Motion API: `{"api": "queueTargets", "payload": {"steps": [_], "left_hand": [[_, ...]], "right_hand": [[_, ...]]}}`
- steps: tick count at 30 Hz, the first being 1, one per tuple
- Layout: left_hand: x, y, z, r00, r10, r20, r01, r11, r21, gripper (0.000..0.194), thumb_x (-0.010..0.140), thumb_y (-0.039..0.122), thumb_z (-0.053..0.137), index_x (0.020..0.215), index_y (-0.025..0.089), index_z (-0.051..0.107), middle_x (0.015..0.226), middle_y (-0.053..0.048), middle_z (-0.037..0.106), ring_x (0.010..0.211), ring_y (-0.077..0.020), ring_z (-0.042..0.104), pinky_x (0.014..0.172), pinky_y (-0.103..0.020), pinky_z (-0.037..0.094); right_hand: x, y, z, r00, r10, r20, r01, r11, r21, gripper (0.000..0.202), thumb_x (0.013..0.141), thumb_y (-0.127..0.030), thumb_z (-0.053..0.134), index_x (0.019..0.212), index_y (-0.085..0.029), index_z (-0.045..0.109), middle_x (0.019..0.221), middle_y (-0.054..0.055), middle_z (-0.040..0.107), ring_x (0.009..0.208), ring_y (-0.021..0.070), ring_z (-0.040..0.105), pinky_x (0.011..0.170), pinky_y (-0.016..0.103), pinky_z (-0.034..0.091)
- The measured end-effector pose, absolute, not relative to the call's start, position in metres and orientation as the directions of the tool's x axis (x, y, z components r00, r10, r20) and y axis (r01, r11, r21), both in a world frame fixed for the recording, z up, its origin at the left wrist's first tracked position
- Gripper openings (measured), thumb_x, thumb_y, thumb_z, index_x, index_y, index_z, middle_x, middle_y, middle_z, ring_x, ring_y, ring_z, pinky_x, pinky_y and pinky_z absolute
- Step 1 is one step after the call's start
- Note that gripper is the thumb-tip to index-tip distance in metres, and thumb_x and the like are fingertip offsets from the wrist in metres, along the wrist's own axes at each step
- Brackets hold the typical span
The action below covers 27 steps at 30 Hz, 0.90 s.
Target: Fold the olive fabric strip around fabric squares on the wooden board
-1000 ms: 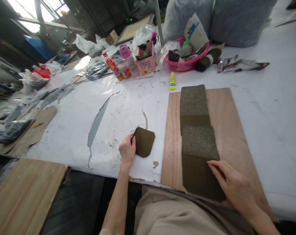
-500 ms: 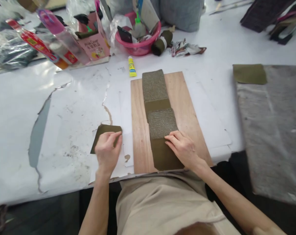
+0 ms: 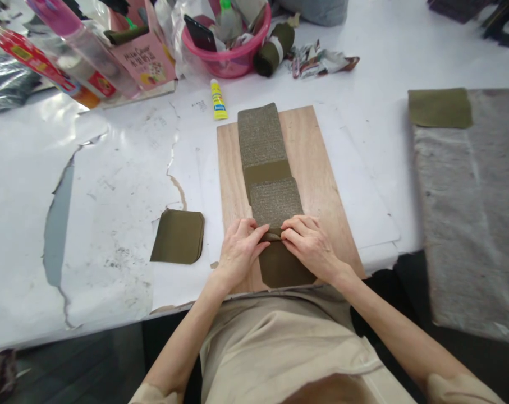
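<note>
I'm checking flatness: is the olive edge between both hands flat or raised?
Raised: the olive edge curls up between the left hand and right hand.

the left hand (image 3: 238, 247) and right hand (image 3: 312, 242) face each other just apart, backs up, fingers curled, each pinching between thumb and fingertips. the left forearm (image 3: 187, 334) and right forearm (image 3: 391, 317), bare, slant forward and inward as 2 converging lines.

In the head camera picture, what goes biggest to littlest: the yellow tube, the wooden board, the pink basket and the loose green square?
1. Wooden board, though partly covered
2. Pink basket
3. Loose green square
4. Yellow tube
</note>
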State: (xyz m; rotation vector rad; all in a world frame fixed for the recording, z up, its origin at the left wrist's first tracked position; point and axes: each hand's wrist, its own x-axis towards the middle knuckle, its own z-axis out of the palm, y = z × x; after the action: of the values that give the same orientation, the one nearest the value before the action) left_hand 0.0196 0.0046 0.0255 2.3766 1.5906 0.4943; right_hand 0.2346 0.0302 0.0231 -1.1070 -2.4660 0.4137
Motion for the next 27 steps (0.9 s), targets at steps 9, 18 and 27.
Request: {"api": "queueTargets", "payload": {"steps": [9,18,27], "left_hand": [[0.018,0.021,0.036,0.457,0.889,0.033,0.784,-0.421,0.456,0.007,0.088,0.027,0.065,0.086,0.020,0.063,0.099,-0.005,0.055,0.095,-0.0219,0.049,0.080,-0.035,0.047],[0.013,0.023,0.028,0.440,0.897,0.022,0.749,-0.381,0.542,0.008,0.088,0.027,0.065,0.086,0.019,0.063,0.097,-0.005,0.054,0.095,-0.0212,0.048,0.081,-0.036,0.045],[0.012,0.021,0.027,0.396,0.916,0.060,0.747,-0.360,0.559,0.011,0.086,0.029,0.068,0.091,0.020,0.063,0.095,-0.004,0.055,0.093,-0.0214,0.050,0.079,-0.035,0.045]], "right_hand": [[0.251,0.031,0.016,-0.539,0.794,0.281,0.642,0.603,-0.474,0.016,0.094,-0.022,0.055,0.110,-0.019,0.057,0.098,0.006,0.068,0.100,0.0208,0.058,0.091,0.035,0.040],[0.279,0.038,0.023,-0.465,0.830,0.310,0.729,0.557,-0.399,0.020,0.090,-0.040,0.063,0.096,-0.020,0.064,0.089,0.005,0.068,0.088,0.0220,0.057,0.081,0.036,0.040],[0.232,0.035,0.019,-0.558,0.790,0.254,0.647,0.605,-0.464,0.013,0.094,-0.023,0.058,0.103,-0.018,0.066,0.094,0.005,0.067,0.096,0.0205,0.056,0.087,0.035,0.042]]}}
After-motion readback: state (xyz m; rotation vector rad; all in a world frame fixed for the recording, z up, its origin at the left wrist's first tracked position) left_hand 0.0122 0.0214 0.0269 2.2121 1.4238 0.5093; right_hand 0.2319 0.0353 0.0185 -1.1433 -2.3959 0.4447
